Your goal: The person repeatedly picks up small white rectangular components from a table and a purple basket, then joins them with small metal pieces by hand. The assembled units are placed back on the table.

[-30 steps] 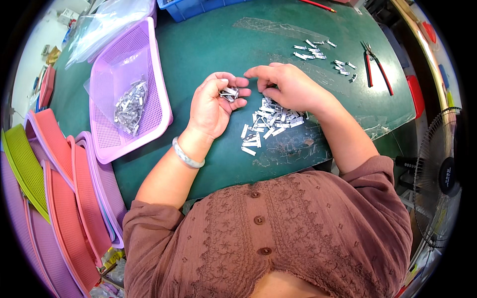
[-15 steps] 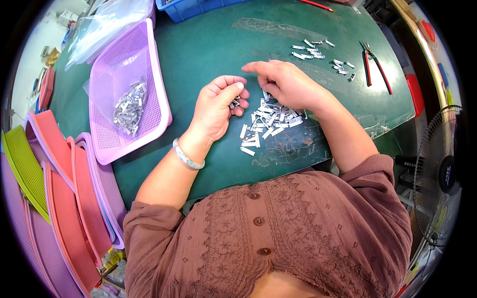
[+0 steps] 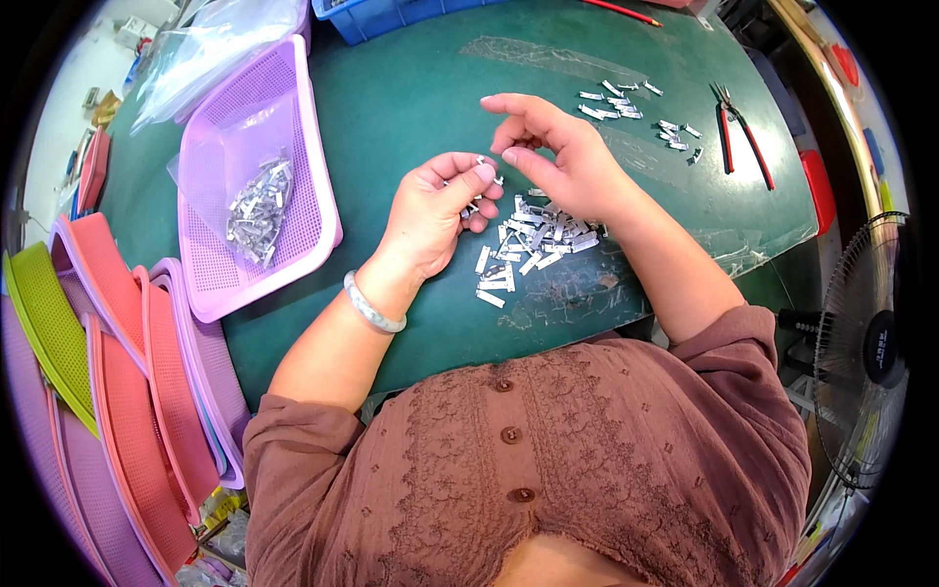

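Observation:
My left hand (image 3: 435, 205) is closed, fingers curled and thumb pressed on top, around several small silvery metal pieces; bits of them show between the fingers. Just to its right, my right hand (image 3: 562, 157) hovers over the table with the index finger stretched out and the thumb apart from it. I see nothing held in it. Below the right hand lies a loose pile of small silvery metal clips (image 3: 536, 238), partly covered by that hand. Farther off to the right are smaller groups of the same metal clips (image 3: 614, 101).
A purple perforated basket (image 3: 324, 210) on the left holds a clear bag of metal pieces (image 3: 259, 215). Red-handled pliers (image 3: 740, 137) lie at the right. A blue bin (image 3: 391, 18) stands at the back, stacked colored baskets (image 3: 127, 421) at lower left, a fan (image 3: 861, 342) at right.
My right hand has lifted away from the pile, up and slightly left, its thumb now nearer the left fingertips. The left hand has shifted slightly right, and a metal piece now shows at its fingertips.

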### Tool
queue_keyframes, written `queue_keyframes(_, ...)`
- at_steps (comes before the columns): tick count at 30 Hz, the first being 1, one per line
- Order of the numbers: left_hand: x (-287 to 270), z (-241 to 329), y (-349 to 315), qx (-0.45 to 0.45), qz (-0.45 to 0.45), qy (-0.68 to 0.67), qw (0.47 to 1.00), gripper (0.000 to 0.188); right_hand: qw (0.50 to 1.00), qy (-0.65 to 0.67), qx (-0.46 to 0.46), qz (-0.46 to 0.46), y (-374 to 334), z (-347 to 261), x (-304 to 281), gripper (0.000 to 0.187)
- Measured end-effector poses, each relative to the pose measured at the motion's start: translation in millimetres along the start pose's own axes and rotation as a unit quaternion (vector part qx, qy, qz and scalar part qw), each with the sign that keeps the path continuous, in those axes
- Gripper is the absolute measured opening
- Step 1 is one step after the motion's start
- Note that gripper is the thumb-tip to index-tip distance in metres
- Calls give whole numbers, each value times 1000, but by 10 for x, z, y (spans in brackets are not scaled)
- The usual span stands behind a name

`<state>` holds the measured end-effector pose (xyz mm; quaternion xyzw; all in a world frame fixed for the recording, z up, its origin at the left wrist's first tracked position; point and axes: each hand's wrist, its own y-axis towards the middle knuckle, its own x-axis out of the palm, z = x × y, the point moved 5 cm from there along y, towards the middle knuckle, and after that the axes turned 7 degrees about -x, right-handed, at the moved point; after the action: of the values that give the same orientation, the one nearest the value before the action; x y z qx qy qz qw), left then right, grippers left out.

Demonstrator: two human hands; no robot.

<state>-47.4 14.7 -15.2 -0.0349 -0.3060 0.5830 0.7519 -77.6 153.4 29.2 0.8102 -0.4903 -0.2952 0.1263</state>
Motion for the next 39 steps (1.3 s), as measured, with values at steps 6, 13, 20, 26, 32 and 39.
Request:
queue_keyframes(6,-18,32,11,45,8,-56,997,14,987,119,105,-37,-24,65,65,46)
queue_keyframes(13,-28,31,-3,58,29,-31,997,12,984,125,128,4,-33,89,42,44)
queue_keyframes(20,-17,37,-25,70,29,-17,997,11,980,141,139,14,-28,86,16,44)
queue_keyframes(26,-25,62,-31,87,39,-12,995,10,983,136,123,19,-25,81,2,44)
queue_keyframes(32,-51,68,-23,101,46,-8,994,10,983,130,131,5,-23,76,-3,44)
queue_keyframes(39,-61,70,-26,109,58,-12,992,10,970,186,155,8,-28,95,-5,44)
